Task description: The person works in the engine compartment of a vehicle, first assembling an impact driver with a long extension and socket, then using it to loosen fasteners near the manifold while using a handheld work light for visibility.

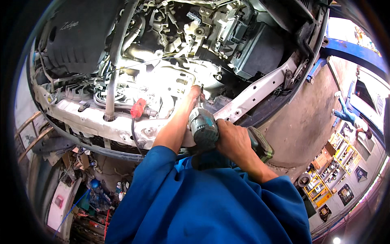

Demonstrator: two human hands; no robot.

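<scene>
My right hand (233, 138) is wrapped round the grip of a cordless impact wrench (204, 127). The tool has a dark grey and teal body, and its battery sticks out to the right of my wrist. Its nose points away from me into the engine bay. At the front end of the tool, my left hand (194, 92) has its fingers curled together beside a slim dark shaft. What those fingers grip is too small and glare-washed to make out. Both hands are above the car's pale front crossmember (87, 122), in front of a brightly lit metal part.
A red-ended lamp-like thing (138, 108) with a black cable rests on the crossmember. A grey prop bar (113, 77) rises left of my hands. Dark engine cover (77, 36) lies far left, black box (260, 51) far right. Blue lift arm (353, 51) and another person (359, 123) are at right.
</scene>
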